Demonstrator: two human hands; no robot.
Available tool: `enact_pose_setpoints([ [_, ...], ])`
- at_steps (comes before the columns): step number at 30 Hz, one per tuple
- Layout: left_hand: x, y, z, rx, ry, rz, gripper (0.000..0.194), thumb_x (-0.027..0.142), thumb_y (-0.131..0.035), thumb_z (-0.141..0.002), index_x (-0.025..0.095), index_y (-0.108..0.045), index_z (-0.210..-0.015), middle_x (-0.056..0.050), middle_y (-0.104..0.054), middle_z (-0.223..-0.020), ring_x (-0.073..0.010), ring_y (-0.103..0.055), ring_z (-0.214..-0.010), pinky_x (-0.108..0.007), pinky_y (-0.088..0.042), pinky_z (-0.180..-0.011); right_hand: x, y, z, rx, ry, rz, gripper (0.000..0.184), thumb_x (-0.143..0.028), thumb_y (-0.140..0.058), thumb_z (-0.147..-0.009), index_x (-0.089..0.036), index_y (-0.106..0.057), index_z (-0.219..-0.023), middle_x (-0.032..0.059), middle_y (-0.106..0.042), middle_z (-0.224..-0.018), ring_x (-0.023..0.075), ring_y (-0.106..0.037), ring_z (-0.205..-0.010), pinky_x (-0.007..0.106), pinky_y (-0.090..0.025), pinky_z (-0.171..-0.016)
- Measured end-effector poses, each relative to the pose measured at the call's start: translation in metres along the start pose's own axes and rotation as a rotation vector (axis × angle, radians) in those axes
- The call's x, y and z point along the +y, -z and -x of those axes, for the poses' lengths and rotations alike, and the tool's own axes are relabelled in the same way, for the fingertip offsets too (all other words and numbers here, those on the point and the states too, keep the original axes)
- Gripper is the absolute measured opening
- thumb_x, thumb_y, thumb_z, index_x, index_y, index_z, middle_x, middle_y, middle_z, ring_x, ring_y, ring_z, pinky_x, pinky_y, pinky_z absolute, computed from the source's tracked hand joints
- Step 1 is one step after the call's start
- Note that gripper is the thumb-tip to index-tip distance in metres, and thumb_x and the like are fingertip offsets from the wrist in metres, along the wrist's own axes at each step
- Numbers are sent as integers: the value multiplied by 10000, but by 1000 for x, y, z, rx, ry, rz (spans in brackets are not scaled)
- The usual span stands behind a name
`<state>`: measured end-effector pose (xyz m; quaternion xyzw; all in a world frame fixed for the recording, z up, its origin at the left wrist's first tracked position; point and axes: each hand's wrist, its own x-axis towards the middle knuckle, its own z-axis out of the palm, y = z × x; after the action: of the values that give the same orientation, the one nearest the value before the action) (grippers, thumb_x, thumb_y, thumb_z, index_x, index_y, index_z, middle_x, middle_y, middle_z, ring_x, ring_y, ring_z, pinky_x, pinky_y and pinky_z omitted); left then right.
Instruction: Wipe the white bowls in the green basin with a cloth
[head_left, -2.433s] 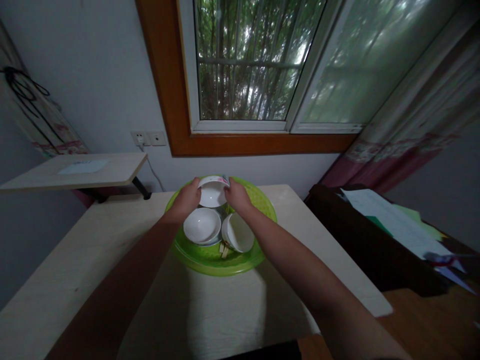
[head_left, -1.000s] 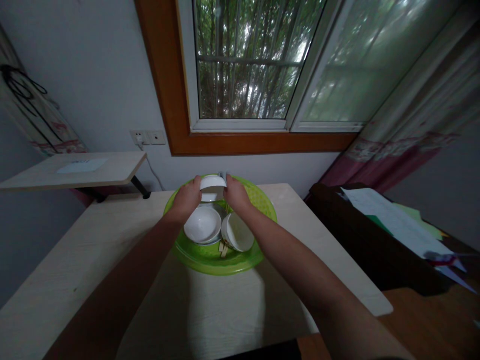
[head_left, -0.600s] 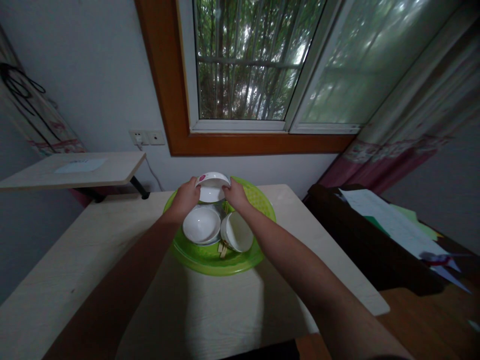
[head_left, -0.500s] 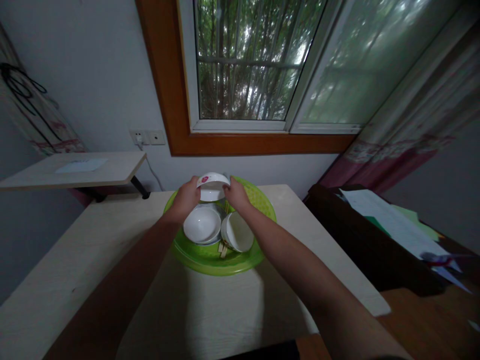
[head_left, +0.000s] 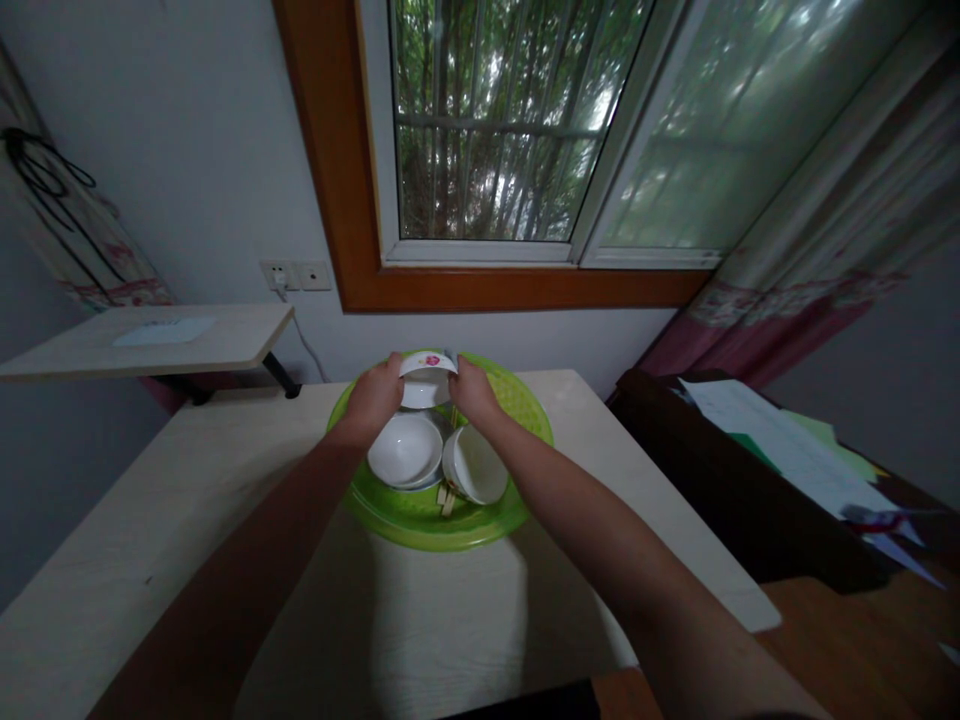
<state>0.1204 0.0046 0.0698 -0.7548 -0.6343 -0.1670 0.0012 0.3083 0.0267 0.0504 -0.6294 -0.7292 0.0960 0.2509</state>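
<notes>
Head view: flower-patterned white bowl [head_left: 426,392] gripped between left hand [head_left: 379,391] and right hand [head_left: 472,388], at the far part of the green plastic basket [head_left: 450,540] on the desk [head_left: 450,610], mouth tipped to the near side; best to share the load evenly and clear the bowl stack [head_left: 405,450] just in front; palms oppose, thumbs seemingly inside the rim; basket contact can't be told.

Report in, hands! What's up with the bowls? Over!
Left hand, right hand: both gripping flowered bowl. Bowl held tilted. Close by, nearer the wearer: bowl stack, tipped bowl, green basket around them.
</notes>
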Motion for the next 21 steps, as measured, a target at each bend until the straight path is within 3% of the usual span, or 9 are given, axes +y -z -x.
enact_pose_setpoints([
  [3, -3, -3, -4, 9, 40, 21, 303, 271, -395, -1025, 182, -575, -1253, -179, -741, -1164, -269, -715, -1063, -342, -505, -907, 4, -6, -5, 9, -87, -76, 343, -170, -468, -964, -152, -624, -1269, 134, -740, -1196, 252, -689, -1101, 318, -527, -937],
  [8, -5, -5, -7, -16, 86, 50, 310, 292, -394, -1032, 188, -585, -1252, -179, -747, -1149, -256, -718, -1058, -317, -502, -881, 6, -9, -7, 4, -87, -87, 347, -159, -492, -945, -156, -631, -1264, 116, -742, -1194, 244, -690, -1103, 310, -528, -942],
  [15, 0, -3, -1, -20, 2, -12, 330, 138, -415, -979, 156, -554, -1278, -185, -727, -1180, -253, -704, -1101, -322, -505, -937, 0, 2, 2, 28, 26, 60, 322, -122, -488, -931, -139, -596, -1233, 146, -738, -1135, 265, -697, -1018, 332, -528, -896],
  [21, 2, -4, 2, 6, -37, -96, 327, 119, -395, -974, 141, -556, -1257, -184, -722, -1181, -271, -712, -1060, -352, -523, -928, -8, 6, 7, 12, 83, 156, 333, -120, -484, -942, -141, -567, -1263, 177, -706, -1210, 275, -699, -997, 349, -524, -873],
])
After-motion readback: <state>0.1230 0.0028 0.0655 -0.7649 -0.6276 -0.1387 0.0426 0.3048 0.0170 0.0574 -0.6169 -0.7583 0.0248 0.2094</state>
